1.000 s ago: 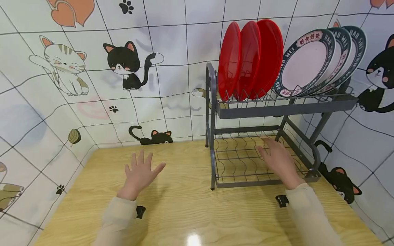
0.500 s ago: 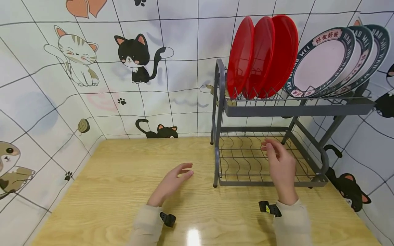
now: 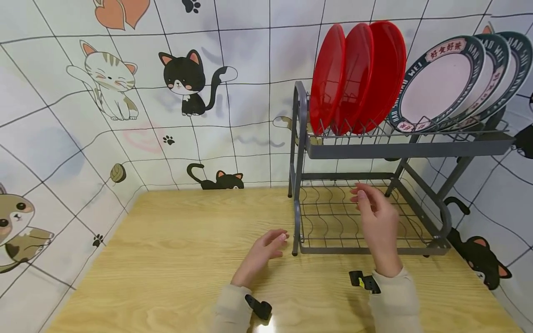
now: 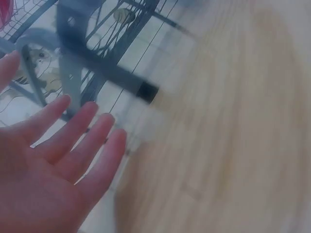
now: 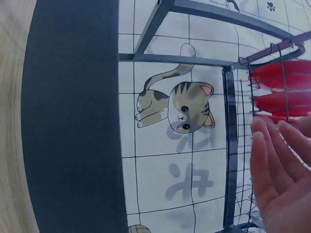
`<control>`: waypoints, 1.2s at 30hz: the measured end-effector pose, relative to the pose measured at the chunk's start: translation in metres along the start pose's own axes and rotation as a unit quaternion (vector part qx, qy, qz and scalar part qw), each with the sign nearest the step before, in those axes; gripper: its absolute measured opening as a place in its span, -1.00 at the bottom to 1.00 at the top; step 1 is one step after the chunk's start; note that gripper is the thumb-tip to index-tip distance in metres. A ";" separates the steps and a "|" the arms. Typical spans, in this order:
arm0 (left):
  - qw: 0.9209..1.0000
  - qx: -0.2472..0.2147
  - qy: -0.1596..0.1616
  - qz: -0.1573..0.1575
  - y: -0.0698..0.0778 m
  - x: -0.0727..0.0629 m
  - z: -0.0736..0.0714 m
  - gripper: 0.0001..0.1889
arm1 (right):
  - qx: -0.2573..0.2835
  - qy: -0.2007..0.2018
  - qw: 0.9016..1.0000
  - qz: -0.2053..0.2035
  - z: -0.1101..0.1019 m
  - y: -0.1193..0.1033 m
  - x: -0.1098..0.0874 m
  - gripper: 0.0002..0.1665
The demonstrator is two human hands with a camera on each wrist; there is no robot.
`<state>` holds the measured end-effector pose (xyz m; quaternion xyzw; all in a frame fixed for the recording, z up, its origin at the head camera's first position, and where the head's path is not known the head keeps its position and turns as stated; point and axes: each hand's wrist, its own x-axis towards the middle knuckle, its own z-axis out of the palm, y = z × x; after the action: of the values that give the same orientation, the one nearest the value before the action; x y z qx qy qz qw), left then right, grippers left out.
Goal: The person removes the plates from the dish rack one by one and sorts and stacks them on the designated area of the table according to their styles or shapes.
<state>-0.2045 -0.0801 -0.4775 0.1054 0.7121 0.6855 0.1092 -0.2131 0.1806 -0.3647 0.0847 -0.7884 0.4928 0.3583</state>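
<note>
Left hand (image 3: pixel 263 252): moved rightward, beside dish rack (image 3: pixel 408 150); fingers loose, empty. Right hand (image 3: pixel 381 226): near lower tier (image 3: pixel 333 250), relaxed, empty. Dish rack: toward table (image 3: pixel 187 240)'s back right corner; presumably stiff metal, top-heavy; best held by side frames (image 3: pixel 297 222).

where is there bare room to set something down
Bare: pale wooden tabletop left of the left hand and dark grey metal rack, back to the white tiled wall; lower wire shelf, partly hidden by the right hand. Crowded: upper tier, with three round red plates and three white, dark-rimmed plates.
</note>
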 end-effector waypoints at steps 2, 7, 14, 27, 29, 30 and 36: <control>0.999 -0.035 -0.001 -0.003 -0.001 0.002 0.008 -0.47 | -0.007 0.012 1.000 -0.011 -0.001 -0.001 -0.001 -0.71; 0.995 -0.092 0.019 -0.021 -0.005 0.003 0.025 -0.51 | 0.009 0.036 0.998 -0.048 -0.004 -0.011 -0.004 -0.69; 0.993 -0.108 0.046 -0.020 -0.015 0.005 0.039 -0.57 | 0.049 0.065 0.990 -0.111 -0.006 -0.034 -0.005 -0.64; 0.994 -0.099 0.036 -0.010 -0.024 0.015 0.035 -0.62 | 0.087 0.062 0.984 -0.145 -0.004 -0.073 0.009 -0.53; 0.994 -0.101 0.034 -0.011 -0.024 0.015 0.035 -0.63 | 0.076 0.055 0.985 -0.144 -0.005 -0.079 0.015 -0.51; 0.994 -0.100 0.034 -0.011 -0.024 0.016 0.035 -0.63 | 0.070 0.052 0.985 -0.146 -0.005 -0.083 0.018 -0.50; 0.995 -0.100 0.030 0.001 -0.023 0.019 0.035 -0.64 | 0.011 0.033 0.988 -0.152 -0.006 -0.101 0.039 -0.43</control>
<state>-0.2121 -0.0421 -0.5022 0.0743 0.6427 0.7563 0.0970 -0.1897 0.1439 -0.2659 0.1910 -0.7488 0.4439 0.4536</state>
